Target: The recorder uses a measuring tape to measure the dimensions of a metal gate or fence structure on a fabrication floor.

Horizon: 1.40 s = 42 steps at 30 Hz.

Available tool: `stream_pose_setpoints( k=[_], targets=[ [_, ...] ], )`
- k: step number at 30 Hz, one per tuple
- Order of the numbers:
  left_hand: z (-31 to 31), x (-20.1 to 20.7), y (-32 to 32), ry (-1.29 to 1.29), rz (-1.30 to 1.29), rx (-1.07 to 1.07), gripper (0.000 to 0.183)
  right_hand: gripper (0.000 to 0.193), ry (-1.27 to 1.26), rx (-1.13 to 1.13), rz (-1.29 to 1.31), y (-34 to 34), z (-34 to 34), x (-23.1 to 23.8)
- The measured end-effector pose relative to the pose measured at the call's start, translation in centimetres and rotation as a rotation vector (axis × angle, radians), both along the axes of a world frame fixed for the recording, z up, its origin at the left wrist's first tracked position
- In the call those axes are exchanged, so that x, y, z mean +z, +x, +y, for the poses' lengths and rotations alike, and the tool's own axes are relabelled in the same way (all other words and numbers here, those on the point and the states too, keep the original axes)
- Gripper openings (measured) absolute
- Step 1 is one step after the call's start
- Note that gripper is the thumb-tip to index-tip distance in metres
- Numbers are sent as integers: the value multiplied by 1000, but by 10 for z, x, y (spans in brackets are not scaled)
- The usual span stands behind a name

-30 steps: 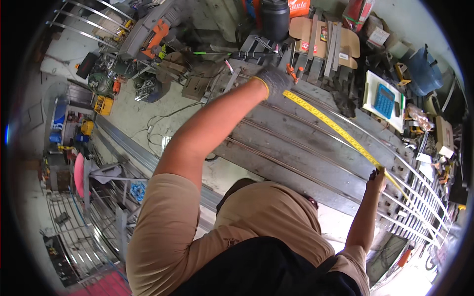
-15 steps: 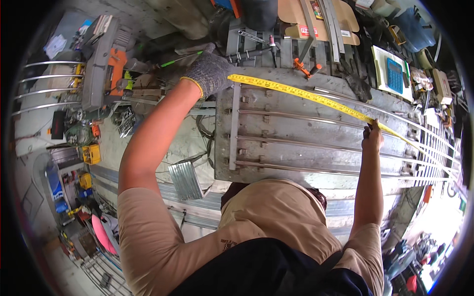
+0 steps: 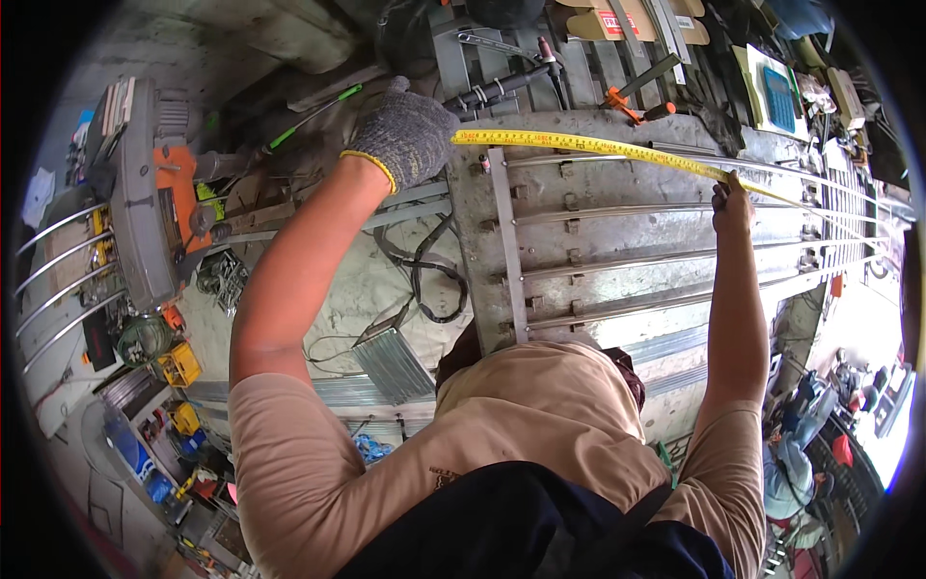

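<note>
The gloved left hand (image 3: 403, 135) closes its fingers around the near end of a yellow tape measure (image 3: 598, 147) at about eleven o'clock, while the bare right hand (image 3: 730, 203) pinches the tape further along at two o'clock. The tape stretches taut along the far edge of a grey metal grille (image 3: 617, 246) lying flat on the table. At nine o'clock stands an orange and grey machine (image 3: 154, 203); black cables (image 3: 424, 280) loop on the concrete floor (image 3: 376, 280) beside a corrugated sheet offcut (image 3: 395, 362).
</note>
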<state>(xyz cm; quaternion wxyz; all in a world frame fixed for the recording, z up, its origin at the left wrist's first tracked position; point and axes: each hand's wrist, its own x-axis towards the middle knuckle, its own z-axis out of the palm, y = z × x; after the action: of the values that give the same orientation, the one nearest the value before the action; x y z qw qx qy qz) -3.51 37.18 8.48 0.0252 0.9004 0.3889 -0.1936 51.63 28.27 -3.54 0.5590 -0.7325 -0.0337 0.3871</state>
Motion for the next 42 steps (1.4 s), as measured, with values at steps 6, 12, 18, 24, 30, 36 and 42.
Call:
stream_pose_setpoints(
  k=[6, 12, 18, 24, 30, 36, 42],
  targets=[
    [8, -33, -13, -33, 23, -63, 19, 29, -128, 3, -70, -18, 1, -9],
    [1, -71, -25, -136, -164, -49, 17, 37, -230, 59, -38, -34, -6, -17],
    [5, -72, -27, -187, -154, -40, 17, 45, -308, 35, -125, -49, -4, -12],
    [6, -85, -30, -139, -197, -81, 15, 44, -351, 13, -168, -54, -2, -10],
    [8, -88, -30, -148, -190, -71, 13, 44, -368, 64, -169, -53, 1, -11],
    [10, -86, -29, -104, -222, -79, 12, 43, -407, 88, -188, -60, 5, -8],
    [9, -91, -32, -124, -212, -96, 11, 42, -404, 64, -197, -63, 5, -6]
  ],
)
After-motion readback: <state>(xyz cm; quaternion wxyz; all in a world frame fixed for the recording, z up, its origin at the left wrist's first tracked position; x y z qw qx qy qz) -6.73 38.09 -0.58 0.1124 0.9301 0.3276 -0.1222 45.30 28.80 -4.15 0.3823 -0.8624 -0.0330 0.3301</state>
